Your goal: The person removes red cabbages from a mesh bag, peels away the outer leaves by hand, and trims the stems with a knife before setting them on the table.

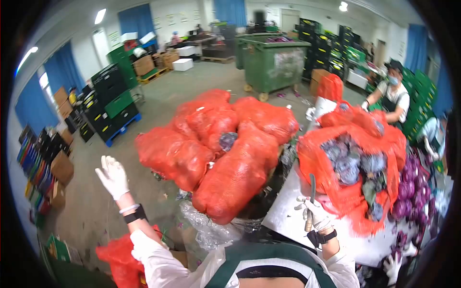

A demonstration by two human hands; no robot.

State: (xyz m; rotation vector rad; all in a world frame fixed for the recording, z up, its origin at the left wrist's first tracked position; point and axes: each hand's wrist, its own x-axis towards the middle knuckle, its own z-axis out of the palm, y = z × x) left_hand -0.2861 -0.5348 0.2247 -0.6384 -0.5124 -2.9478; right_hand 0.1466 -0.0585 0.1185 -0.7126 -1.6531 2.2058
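Observation:
My left hand [114,178], in a white glove, is stretched out to the left above the floor with its fingers extended and nothing in it. My right hand [317,214], also gloved, grips a knife [312,188] with its narrow blade pointing up, over the metal table [283,206]. Just beyond it lies an opened red mesh sack [314,158] with purple cabbages [346,165] showing through the opening. Trimmed, shiny purple cabbages [408,187] are heaped at the table's right side. In front of me, several full red mesh sacks [240,168] are piled together.
A green wheeled bin [273,67] stands beyond the sacks. Stacked crates [113,96] rest on a blue pallet at left. A masked co-worker [396,93] is across the table, another person [432,137] at the right edge. Another gloved hand [393,266] shows at lower right.

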